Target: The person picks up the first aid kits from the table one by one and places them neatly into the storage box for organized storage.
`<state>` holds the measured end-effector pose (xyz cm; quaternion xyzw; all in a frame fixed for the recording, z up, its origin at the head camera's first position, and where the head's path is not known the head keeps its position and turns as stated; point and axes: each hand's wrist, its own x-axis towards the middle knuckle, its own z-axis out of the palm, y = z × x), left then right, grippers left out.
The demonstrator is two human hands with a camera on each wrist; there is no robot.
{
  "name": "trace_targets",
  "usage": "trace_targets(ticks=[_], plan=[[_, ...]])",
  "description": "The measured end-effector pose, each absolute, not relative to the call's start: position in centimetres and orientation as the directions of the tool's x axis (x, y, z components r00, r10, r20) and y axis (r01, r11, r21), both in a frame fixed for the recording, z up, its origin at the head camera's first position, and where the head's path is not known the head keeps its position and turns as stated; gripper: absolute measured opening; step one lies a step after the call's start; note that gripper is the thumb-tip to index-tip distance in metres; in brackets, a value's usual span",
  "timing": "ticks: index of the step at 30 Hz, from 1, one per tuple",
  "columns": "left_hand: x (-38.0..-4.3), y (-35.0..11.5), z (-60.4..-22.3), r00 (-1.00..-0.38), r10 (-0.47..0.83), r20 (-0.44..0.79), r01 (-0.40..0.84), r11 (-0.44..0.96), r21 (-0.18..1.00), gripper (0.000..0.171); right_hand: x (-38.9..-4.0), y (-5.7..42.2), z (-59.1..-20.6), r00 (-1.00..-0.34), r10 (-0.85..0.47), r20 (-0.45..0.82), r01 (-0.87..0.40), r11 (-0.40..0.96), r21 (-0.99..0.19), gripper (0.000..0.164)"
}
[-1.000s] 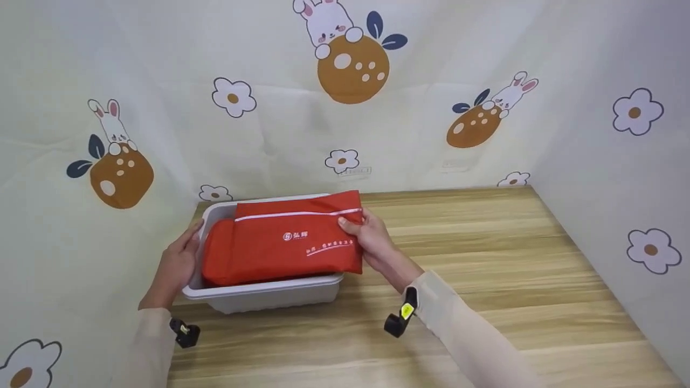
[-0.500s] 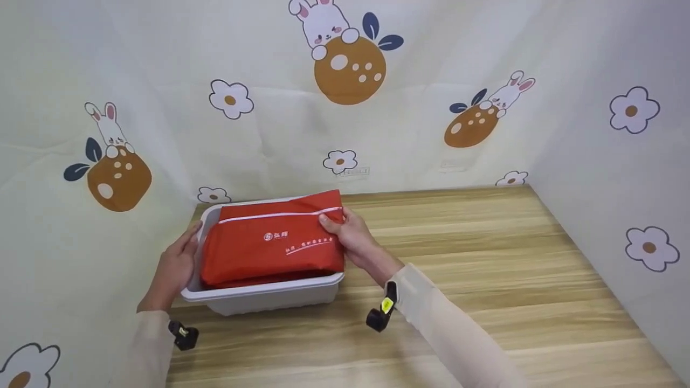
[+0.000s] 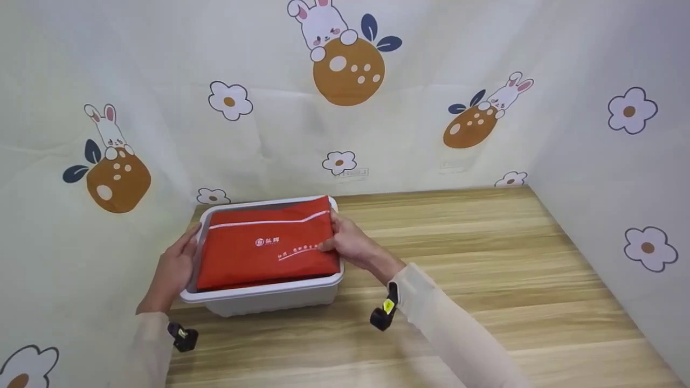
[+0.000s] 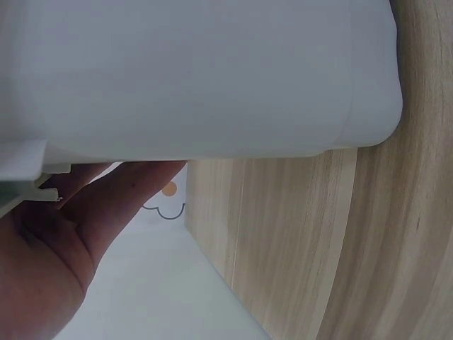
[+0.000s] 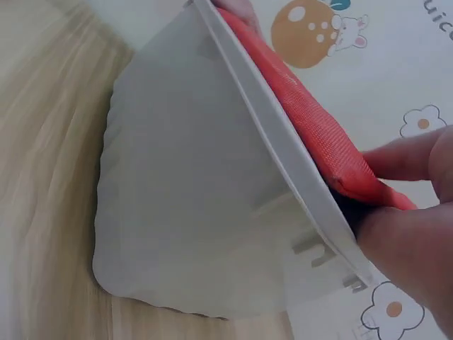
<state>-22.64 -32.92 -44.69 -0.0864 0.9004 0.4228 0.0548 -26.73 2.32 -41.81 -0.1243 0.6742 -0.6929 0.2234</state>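
A red fabric pouch [image 3: 264,253] with a white stripe like a zip and white printing lies in a light grey plastic bin [image 3: 269,295], nearly filling its opening. At the right end my right hand [image 3: 353,242] pinches the pouch's edge. In the right wrist view the red fabric [image 5: 318,134] shows between its fingers, just above the bin's rim [image 5: 283,149]. My left hand [image 3: 175,264] rests against the outside of the bin's left end, fingers fairly straight below the rim. The left wrist view shows its fingers [image 4: 127,195] touching the bin wall [image 4: 212,78], fingertips hidden.
The bin stands on a wood-grain table [image 3: 463,280], toward the back left corner. Pale sheets [image 3: 399,124] printed with rabbits, oranges and flowers rise behind and on both sides. Bare wood surface extends to the right and in front.
My right hand has moved left with the pouch and lowered it, so that the overhanging right end now lies within the bin's rim. My left hand has stayed at the bin's left end.
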Motion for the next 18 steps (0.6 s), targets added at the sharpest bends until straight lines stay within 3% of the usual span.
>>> trace_targets(ticks=[9,13,18], plan=[[-22.5,-32.8,-44.7,-0.983,-0.102,-0.154,-0.184,0.610,0.770,0.057,-25.8,1.1,-41.4,-0.937,-0.327,-0.122,-0.014,0.387,-0.922,0.093],[-22.5,-32.7,-44.6,-0.981,-0.103,-0.162,-0.191,0.613,0.766,0.058,-25.6,0.8,-41.6,-0.954,-0.275,-0.121,0.008,0.377,-0.926,0.093],[-22.5,-32.8,-44.5,-0.981,-0.111,-0.157,-0.192,0.614,0.766,0.056,-25.5,0.6,-42.1,-0.968,-0.235,-0.089,0.033,0.234,-0.972,0.089]])
